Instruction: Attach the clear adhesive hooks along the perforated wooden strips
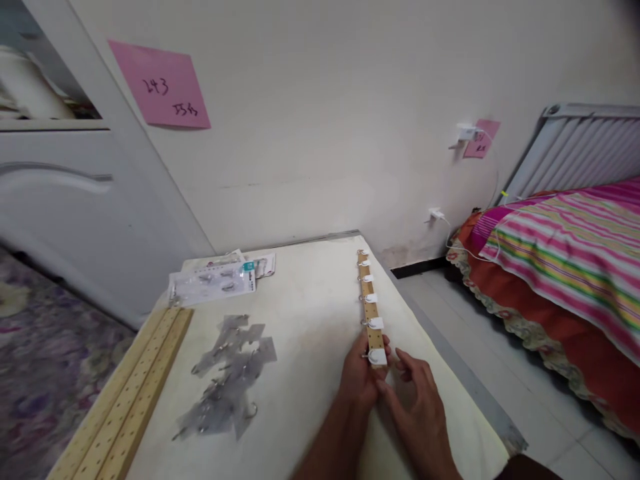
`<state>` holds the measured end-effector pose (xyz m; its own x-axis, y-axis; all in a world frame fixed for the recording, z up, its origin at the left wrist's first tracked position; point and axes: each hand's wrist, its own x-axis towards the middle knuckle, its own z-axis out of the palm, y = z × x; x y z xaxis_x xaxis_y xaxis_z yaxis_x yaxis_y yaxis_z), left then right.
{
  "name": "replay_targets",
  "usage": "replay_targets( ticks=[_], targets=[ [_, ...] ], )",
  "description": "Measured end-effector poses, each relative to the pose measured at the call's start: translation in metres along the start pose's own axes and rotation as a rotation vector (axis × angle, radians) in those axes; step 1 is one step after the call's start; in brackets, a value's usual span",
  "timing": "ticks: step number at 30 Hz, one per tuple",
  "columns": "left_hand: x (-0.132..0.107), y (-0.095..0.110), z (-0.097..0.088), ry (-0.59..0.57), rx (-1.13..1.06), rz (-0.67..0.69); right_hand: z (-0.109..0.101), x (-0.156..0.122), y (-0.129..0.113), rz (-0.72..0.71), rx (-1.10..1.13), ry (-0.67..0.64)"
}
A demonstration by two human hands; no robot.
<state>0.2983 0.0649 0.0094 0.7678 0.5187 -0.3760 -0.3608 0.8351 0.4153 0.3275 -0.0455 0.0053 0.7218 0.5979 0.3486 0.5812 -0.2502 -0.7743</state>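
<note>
A narrow wooden perforated strip (369,308) lies on the white table (310,333), running away from me, with several white hooks stuck along it. My left hand (361,377) rests at the strip's near end, fingers curled, thumb touching the nearest white hook (377,357). My right hand (417,407) lies just right of that end, fingers bent toward the same hook. Whether either hand truly grips the hook is unclear.
Several clear packets with metal hooks (227,377) lie at table centre-left. Packaged hooks (215,280) sit at the far left. Two long perforated wooden strips (127,400) lie along the left edge. A bed with a striped cover (570,253) stands right; a white cabinet (75,200) stands left.
</note>
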Motion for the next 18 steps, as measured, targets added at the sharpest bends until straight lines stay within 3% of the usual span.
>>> replay_targets(
  ticks=[5, 9, 13, 18],
  targets=[
    [-0.021, 0.012, -0.012, -0.019, 0.002, 0.030, -0.007, -0.008, -0.001, -0.017, 0.056, -0.005],
    [-0.054, 0.024, -0.021, -0.015, 0.031, 0.077, -0.007, -0.018, -0.010, -0.158, 0.083, -0.038],
    [-0.098, 0.034, -0.033, 0.107, 0.069, 0.164, 0.005, -0.041, -0.035, -0.346, 0.131, -0.204],
    [-0.158, 0.041, -0.051, 0.195, 0.155, 0.332, 0.034, -0.078, -0.081, -0.456, 0.242, -0.353]
  ],
)
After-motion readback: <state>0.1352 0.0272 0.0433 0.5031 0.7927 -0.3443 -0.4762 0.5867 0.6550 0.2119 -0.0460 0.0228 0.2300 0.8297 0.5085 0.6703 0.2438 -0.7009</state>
